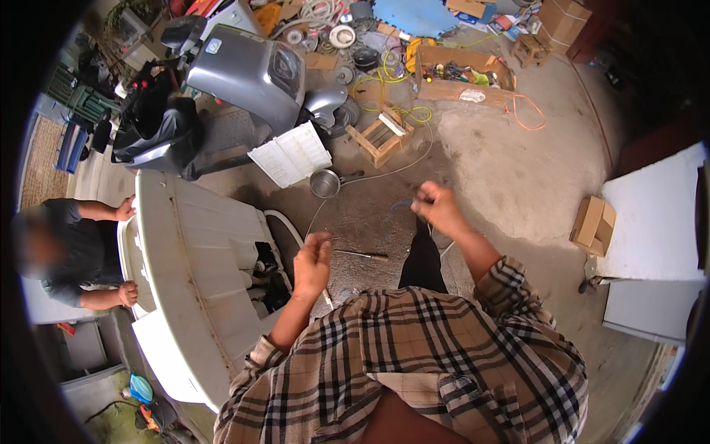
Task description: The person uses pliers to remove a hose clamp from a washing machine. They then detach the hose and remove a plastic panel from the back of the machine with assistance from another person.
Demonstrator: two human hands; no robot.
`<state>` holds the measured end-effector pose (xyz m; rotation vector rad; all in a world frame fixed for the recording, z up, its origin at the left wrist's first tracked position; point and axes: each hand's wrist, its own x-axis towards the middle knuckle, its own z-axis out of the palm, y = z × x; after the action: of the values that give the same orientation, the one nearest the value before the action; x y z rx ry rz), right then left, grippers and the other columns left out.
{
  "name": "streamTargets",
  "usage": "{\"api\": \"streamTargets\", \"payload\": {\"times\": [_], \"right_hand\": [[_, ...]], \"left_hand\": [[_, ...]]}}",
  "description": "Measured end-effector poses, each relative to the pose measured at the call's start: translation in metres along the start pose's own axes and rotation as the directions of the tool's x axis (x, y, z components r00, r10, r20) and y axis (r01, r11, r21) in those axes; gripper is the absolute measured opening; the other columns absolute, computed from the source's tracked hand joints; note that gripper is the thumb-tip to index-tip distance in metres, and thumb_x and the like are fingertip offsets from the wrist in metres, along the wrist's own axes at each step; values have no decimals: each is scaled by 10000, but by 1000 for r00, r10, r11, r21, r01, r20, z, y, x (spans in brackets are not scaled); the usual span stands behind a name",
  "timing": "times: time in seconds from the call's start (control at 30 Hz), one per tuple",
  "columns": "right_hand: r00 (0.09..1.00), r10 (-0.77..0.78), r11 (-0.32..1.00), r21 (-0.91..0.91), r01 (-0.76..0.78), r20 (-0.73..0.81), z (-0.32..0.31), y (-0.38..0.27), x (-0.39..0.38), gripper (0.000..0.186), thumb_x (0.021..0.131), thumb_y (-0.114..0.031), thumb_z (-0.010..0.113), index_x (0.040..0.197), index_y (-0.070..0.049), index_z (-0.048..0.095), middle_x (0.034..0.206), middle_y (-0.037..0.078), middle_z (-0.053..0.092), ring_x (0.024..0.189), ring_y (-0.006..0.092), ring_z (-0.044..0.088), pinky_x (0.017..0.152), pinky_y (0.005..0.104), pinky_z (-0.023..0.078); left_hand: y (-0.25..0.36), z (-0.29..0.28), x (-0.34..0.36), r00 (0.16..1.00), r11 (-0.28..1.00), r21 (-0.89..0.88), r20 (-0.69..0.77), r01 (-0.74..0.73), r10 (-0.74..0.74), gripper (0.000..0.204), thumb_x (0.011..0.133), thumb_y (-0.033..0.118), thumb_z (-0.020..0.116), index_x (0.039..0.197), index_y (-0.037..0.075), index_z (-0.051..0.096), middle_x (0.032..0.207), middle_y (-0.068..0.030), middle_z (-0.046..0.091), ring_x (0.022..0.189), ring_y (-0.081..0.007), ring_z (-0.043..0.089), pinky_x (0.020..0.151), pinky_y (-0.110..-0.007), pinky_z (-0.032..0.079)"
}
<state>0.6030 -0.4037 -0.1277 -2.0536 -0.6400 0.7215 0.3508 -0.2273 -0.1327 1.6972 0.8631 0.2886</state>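
Observation:
Below me both hands are raised over the wet floor with fingers curled. My left hand (313, 263) is beside the open base of a white appliance (185, 251), resembling a washing machine; whatever its pinched fingers hold is too small to make out. A thin cable runs near it. My right hand (438, 211) is closed above my dark-clothed leg (421, 263), its fingertips on something unclear. A long screwdriver-like tool (362, 254) lies between them on the floor, near a white hose (292, 231). A co-worker (81, 251) at left grips the appliance's edge with both hands.
Ahead stand a grey scooter (244, 74), a white panel (291, 154), a steel pot (325, 183), a wooden crate (377, 140) and a tool box (444, 86) amid clutter and cords. At right are a cardboard box (592, 226) and white cabinets (651, 222).

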Motion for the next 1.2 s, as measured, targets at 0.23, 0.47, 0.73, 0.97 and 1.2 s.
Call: {"api": "streamTargets", "payload": {"times": [0.23, 0.47, 0.73, 0.97, 1.2], "right_hand": [[843, -177, 883, -460, -91, -508, -216, 69, 275, 203, 765, -214, 634, 861, -35, 627, 797, 190, 658, 742, 360, 639, 670, 424, 493], [929, 29, 558, -765, -321, -369, -325, 230, 436, 218, 776, -173, 593, 902, -3, 646, 884, 248, 647, 879, 423, 622, 764, 477, 491], [977, 152, 454, -889, 64, 148, -259, 291, 398, 257, 795, -54, 558, 1019, 70, 540, 924, 285, 629, 871, 426, 630, 777, 457, 515], [952, -298, 518, -826, 223, 70, -337, 329, 509, 135, 728, -95, 522, 750, 17, 594, 738, 249, 600, 712, 424, 599, 640, 502, 467], [873, -488, 357, -908, 219, 18, -392, 311, 615, 188, 833, -112, 513, 909, 18, 624, 829, 225, 626, 773, 396, 615, 701, 473, 480]], "left_hand": [[-72, 43, 27, 786, 810, -121, -198, 574, -586, 204, 879, 151, 536, 950, -21, 619, 772, -97, 667, 603, -109, 604, 546, -252, 481], [-7, 162, 78, 839, 796, 432, 143, 425, -526, 260, 868, 243, 502, 1012, 65, 626, 879, -215, 651, 834, -435, 597, 747, -445, 493], [52, 213, 89, 697, 650, 310, -62, 693, -714, 298, 872, 274, 465, 979, 48, 628, 949, -212, 653, 915, -392, 615, 822, -420, 486], [18, 195, 41, 519, 441, 344, -177, 829, -836, 313, 861, 261, 442, 955, 41, 643, 947, -233, 646, 931, -406, 605, 854, -436, 472], [8, 190, 27, 569, 472, 366, -226, 802, -791, 290, 863, 277, 452, 948, 79, 647, 951, -225, 643, 908, -417, 600, 827, -458, 479]]}}
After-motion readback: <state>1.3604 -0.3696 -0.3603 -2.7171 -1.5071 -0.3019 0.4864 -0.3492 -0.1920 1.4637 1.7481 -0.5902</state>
